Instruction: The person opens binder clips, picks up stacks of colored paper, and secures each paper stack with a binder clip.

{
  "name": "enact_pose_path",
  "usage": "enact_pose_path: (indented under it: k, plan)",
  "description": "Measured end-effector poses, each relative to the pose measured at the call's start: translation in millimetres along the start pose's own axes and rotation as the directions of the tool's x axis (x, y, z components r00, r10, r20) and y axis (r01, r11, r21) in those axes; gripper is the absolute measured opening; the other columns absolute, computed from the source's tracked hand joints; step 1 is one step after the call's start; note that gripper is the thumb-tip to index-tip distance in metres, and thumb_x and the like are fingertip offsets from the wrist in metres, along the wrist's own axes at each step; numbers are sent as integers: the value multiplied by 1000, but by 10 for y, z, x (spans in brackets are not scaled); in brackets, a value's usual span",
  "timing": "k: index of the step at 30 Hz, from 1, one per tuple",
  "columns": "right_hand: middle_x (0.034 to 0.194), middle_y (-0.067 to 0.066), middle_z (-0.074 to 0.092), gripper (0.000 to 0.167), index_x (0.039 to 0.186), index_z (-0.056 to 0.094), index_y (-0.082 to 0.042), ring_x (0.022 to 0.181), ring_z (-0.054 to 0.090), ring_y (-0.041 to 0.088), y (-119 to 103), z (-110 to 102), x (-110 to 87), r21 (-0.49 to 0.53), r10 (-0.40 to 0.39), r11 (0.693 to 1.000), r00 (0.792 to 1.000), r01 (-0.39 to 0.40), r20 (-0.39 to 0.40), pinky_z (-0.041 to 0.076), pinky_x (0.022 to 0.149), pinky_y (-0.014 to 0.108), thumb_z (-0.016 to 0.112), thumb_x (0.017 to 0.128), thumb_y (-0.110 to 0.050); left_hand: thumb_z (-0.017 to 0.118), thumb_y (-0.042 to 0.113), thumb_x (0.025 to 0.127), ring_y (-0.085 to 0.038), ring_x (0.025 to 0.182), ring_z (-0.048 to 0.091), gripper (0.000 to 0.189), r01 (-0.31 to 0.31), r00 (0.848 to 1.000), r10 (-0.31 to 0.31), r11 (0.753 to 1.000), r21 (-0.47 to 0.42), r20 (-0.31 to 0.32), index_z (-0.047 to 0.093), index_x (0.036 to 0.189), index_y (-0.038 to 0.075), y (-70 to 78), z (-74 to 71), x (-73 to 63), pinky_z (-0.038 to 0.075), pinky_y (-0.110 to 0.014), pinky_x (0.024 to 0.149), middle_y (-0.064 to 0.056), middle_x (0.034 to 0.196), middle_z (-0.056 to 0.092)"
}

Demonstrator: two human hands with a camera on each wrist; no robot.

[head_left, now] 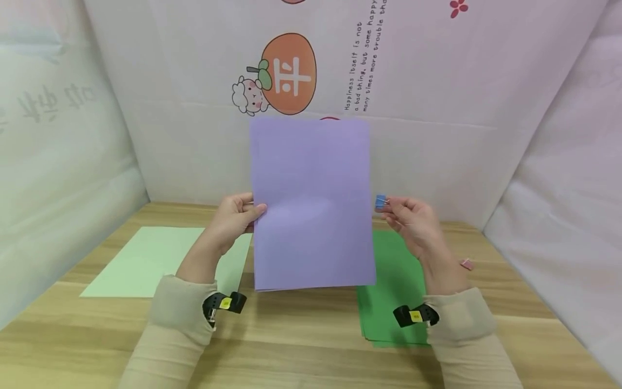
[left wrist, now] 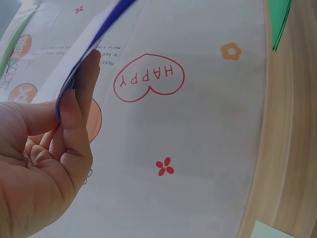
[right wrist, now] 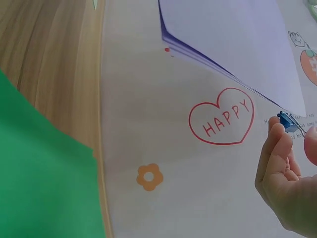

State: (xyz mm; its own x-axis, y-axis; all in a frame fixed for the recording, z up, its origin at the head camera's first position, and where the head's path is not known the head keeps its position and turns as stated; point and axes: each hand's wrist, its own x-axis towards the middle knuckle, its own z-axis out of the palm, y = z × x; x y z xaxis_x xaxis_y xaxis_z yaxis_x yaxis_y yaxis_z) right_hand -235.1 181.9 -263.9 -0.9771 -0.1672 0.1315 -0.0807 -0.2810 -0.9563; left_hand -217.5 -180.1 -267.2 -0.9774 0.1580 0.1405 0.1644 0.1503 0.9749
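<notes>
My left hand (head_left: 237, 220) pinches a stack of purple paper (head_left: 313, 205) by its left edge, thumb in front and fingers behind. The stack is held upright above the table, and its sheets fan apart slightly along one edge in the right wrist view. Just right of the paper, my right hand (head_left: 413, 221) holds a small blue binder clip (head_left: 381, 202) between thumb and fingers. The clip is close to the paper's right edge, with a narrow gap between them in the head view. From the right wrist, the clip's metal handles (right wrist: 299, 128) show near my thumb.
Light green paper (head_left: 146, 259) lies on the wooden table (head_left: 291, 340) at left. Green sheets (head_left: 393, 297) lie at right, partly under my right forearm. A small pink clip-like piece (head_left: 466, 263) sits beyond that arm. Printed white cloth (head_left: 427, 151) forms the back and sides.
</notes>
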Motion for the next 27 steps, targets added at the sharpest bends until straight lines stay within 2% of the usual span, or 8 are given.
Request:
enact_pose_path:
  k: [6,13,27]
  plan:
    - [85,1,73,14,92,70,-9,74,68,9,0,-1,17,17,67,998,998,-67,-16,55,73,15,60,98,-15,52,6,102,-5,75,70,39,1,1000,-1,1000,12,5,51,140,-5,0,16,23,59,-23,71,-6,102,76]
    - [84,0,72,17,92,70,-11,72,67,7,-14,-6,31,-4,109,994,993,-110,-53,54,72,14,56,101,-15,53,7,102,-6,76,70,37,0,1000,0,998,62,-1,53,138,-4,-10,43,50,59,-23,72,-25,115,70]
    - [85,0,72,15,97,67,-8,76,68,7,25,-34,39,-97,117,988,992,-122,-55,56,75,15,57,100,-18,53,6,102,-5,76,70,37,1,1000,-1,999,52,0,54,137,-5,-50,66,38,59,-22,72,-25,114,70]
